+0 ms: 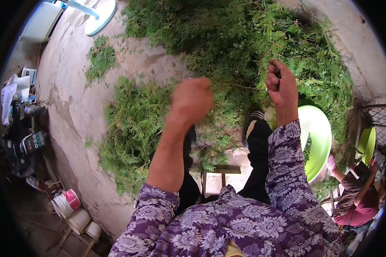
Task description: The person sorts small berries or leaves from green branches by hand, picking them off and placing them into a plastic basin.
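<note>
Over the green cuttings (227, 51) on the ground, my left hand (191, 99) is raised and blurred by motion, its fingers curled; anything inside it cannot be made out. My right hand (283, 81) is closed with fingers and thumb together, a small dark green bit showing at the palm. A thin bare twig (248, 87) extends leftward from beside my right hand. Just below that hand, a light green basin (319, 141) stands partly behind my right sleeve, with some green pieces inside.
A wooden stool (222, 169) is between my legs. Another person (360, 197) sits at the lower right near a yellow-green basin (366, 145). White buckets (67, 203) stand at the lower left; a pale round base (101, 18) is at the upper left.
</note>
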The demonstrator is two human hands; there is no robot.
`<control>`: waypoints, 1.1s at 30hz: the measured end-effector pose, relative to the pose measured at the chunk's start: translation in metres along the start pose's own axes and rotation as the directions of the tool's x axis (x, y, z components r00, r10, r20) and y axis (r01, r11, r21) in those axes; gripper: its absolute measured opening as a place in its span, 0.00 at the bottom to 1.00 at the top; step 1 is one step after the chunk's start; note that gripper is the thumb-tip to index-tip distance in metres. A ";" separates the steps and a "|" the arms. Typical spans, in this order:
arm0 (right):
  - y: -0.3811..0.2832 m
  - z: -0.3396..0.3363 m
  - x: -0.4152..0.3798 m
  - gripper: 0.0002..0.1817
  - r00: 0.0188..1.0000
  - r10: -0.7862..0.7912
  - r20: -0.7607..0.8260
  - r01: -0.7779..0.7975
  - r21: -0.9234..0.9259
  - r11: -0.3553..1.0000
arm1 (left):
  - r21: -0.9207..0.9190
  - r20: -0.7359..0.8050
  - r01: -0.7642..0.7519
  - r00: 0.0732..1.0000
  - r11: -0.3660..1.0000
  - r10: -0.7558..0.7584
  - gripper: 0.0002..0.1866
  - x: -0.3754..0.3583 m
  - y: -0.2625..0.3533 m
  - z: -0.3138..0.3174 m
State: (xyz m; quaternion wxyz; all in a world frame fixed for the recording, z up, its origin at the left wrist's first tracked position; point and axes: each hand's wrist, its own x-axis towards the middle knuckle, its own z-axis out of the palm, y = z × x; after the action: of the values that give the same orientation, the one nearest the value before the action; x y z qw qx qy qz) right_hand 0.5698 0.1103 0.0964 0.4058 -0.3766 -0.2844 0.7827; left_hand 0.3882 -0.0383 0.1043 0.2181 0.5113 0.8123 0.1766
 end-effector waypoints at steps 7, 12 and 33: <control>0.009 0.010 -0.002 0.06 0.997 0.002 0.075 -0.003 0.010 1.000 | 0.355 -0.506 0.649 0.738 0.673 -0.445 0.11 -0.009 -0.088 -0.050; 0.021 0.006 0.008 0.04 0.982 0.123 0.143 -0.134 0.067 0.989 | 0.107 -0.707 0.690 0.559 0.716 -0.433 0.15 -0.015 -0.108 -0.062; -0.021 -0.297 -0.076 0.22 0.460 -0.207 -0.864 -0.885 -0.464 -0.032 | -0.319 -0.768 0.134 0.543 0.938 -0.339 0.10 -0.006 -0.074 -0.063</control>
State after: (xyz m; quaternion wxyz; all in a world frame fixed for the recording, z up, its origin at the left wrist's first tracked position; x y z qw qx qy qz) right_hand 0.8516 0.0985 -0.0250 -0.1395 -0.8884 -0.3808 0.2152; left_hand 0.3011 -0.0782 0.1211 -0.1012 0.2298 0.8573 0.4494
